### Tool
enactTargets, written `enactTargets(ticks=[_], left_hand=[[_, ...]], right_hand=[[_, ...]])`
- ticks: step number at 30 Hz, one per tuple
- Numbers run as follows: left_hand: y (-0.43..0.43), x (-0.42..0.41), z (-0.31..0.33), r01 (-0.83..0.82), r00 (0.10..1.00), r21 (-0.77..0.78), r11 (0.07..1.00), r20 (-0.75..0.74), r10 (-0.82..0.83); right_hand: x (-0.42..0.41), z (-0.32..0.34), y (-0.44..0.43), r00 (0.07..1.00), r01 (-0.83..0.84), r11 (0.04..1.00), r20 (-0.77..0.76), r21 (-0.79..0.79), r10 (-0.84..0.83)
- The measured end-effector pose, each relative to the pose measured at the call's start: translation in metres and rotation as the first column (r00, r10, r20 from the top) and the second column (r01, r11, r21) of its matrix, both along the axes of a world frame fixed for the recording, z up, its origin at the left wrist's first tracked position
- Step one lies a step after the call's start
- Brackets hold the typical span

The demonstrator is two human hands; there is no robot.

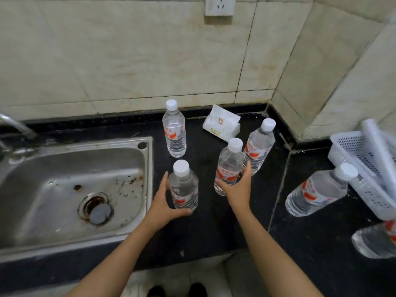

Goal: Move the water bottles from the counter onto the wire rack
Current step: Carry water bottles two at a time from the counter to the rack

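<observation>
Water bottles (174, 129), six in view, are standing cap-up on the black counter (210, 232); my left hand (162, 202) is wrapping the near-left bottle (184, 189), my right hand (237, 187) is gripping the middle bottle (228, 166)

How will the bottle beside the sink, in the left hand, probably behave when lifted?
The bottle looks full, so probably heavy for its size. Its thin ribbed wall may dent under the left hand. Tall and narrow, it could tip if pushed high. The middle bottle, in the right hand, likely behaves alike.
</observation>
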State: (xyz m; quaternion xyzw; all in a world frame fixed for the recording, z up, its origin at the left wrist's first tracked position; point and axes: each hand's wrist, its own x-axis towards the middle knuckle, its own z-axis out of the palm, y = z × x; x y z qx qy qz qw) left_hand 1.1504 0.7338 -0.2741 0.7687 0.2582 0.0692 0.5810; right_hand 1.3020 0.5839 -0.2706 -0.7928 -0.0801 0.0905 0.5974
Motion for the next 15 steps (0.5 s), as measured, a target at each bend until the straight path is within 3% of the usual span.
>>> enactTargets(ticks=[6, 15], left_hand=[[0.007, 0.027, 0.003, 0.044, 0.999, 0.0, 0.999, -0.011, -0.044], [0.004, 0.052, -0.003, -0.068, 0.998, -0.015, 0.998, 0.004, 0.069]], right_hand=[[0.014, -0.011, 0.016, 0.995, 0.022, 0.997, -0.095, 0.071, -0.016], [0.013, -0.014, 0.009, 0.996, 0.026, 0.991, -0.083, -0.133, -0.037]])
